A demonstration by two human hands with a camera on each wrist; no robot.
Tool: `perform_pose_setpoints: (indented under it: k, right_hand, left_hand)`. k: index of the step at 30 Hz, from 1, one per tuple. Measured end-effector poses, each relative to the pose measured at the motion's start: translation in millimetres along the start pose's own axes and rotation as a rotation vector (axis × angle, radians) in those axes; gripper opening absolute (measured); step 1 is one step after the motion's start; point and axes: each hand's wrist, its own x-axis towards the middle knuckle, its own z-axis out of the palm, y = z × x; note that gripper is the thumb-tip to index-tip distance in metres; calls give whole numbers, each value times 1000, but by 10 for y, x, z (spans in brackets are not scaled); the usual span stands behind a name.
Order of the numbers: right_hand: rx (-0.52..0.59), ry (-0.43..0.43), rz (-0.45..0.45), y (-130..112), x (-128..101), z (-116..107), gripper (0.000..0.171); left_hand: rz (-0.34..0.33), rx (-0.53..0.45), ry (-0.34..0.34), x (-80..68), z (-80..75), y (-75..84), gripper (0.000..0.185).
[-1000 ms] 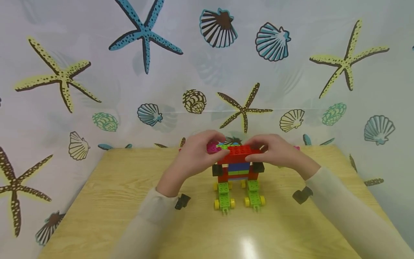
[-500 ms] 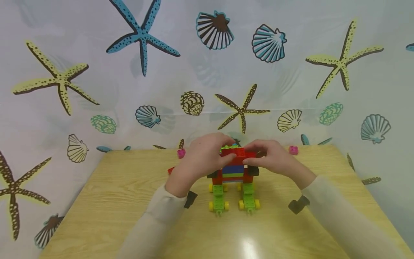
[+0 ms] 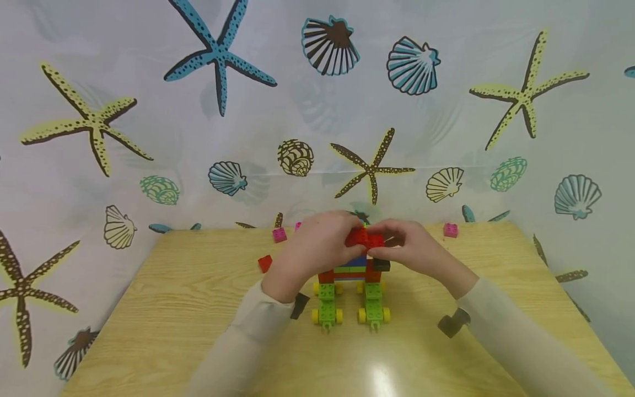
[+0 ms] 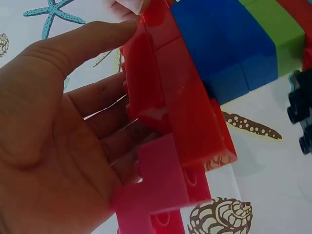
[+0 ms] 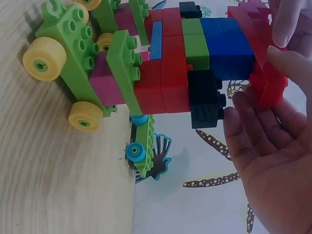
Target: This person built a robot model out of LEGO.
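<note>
Both hands at top of multicolour plastic brick vehicle (image 3: pixel 349 286) standing on light wooden table (image 3: pixel 198 331), mid-table, on green wheeled bases with yellow wheels (image 5: pixel 44 58). Left hand (image 3: pixel 312 251) fingers curled round long red plastic top bricks (image 4: pixel 180 107), thumb along edge. Right hand (image 3: pixel 414 251) pinches same red bricks (image 3: pixel 364 238) from other side, fingertips on end. Step, judged: seating or adjusting red top layer over blue and green bricks (image 5: pixel 219 46). Next move needs even downward press, studs aligned, base held steady. Loose pink brick (image 3: pixel 450 230), small red brick (image 3: pixel 265 263) on table
</note>
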Motion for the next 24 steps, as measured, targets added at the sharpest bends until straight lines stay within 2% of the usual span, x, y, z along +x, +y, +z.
perform_pose_setpoints:
  k: [11, 16, 24]
  right_hand:
    - [62, 30, 30, 131, -125, -13, 37]
    - [76, 34, 32, 150, -132, -5, 38]
    - [67, 41, 20, 143, -119, 17, 37]
  left_hand:
    - [-11, -109, -5, 54, 102, 87, 41]
    - [-9, -140, -7, 89, 188, 92, 35]
    - [-12, -155, -3, 76, 202, 76, 28]
